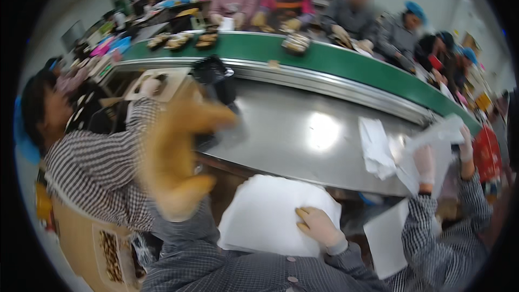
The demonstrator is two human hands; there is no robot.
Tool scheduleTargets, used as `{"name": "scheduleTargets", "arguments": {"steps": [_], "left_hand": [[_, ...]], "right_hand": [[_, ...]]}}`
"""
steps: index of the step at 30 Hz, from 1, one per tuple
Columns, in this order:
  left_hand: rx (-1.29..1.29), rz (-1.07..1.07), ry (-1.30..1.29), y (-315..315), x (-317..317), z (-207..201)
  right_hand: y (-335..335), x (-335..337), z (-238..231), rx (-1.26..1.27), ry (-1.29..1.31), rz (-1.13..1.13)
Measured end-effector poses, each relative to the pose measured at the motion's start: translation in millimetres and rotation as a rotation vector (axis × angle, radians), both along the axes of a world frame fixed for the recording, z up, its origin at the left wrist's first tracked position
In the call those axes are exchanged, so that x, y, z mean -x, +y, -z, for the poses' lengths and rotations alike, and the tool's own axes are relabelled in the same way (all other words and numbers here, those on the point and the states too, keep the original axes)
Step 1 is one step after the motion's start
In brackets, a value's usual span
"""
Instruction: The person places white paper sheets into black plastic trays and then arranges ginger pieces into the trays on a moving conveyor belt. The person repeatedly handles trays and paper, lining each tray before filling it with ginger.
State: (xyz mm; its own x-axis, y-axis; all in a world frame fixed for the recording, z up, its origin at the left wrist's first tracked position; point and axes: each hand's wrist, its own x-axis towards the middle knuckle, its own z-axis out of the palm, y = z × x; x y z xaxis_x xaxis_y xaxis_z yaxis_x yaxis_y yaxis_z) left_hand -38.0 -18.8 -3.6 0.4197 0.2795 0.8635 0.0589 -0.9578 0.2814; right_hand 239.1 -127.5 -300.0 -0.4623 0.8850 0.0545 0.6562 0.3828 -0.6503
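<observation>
A smooth green belt (357,67) curves behind the shiny, flat steel tabletop (286,113). Before the person's torso, by the tabletop's near edge, lies the white sheet stack (265,211), thin, matte and papery with uneven, rounded-looking edges. Glossy black plastic trays (212,74) stand beyond the blurred, yellow-gloved left hand (168,157), its fingers spread and empty. The gloved right hand (320,228) rests on the sheets; whether its fingers pinch one, I cannot tell.

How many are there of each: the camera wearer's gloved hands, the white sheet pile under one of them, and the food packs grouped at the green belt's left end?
Gloved hands: 2, left hand and right hand
White sheet pile: 1
Food packs on the green belt, left end: 3
Total: 6
</observation>
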Motion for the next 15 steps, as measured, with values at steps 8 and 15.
{"name": "scheduleTargets", "arguments": {"steps": [8, 15], "left_hand": [[0.793, -0.467, 0.355, -24.0, -50.8, 292.8], [0.761, -0.486, 0.424, -18.8, -66.3, 334.1]], "right_hand": [[144.6, -10.9, -88.1, -0.401, -0.152, -0.180], [346.9, 90.2, -87.8, -0.406, 0.320, -0.088]]}}
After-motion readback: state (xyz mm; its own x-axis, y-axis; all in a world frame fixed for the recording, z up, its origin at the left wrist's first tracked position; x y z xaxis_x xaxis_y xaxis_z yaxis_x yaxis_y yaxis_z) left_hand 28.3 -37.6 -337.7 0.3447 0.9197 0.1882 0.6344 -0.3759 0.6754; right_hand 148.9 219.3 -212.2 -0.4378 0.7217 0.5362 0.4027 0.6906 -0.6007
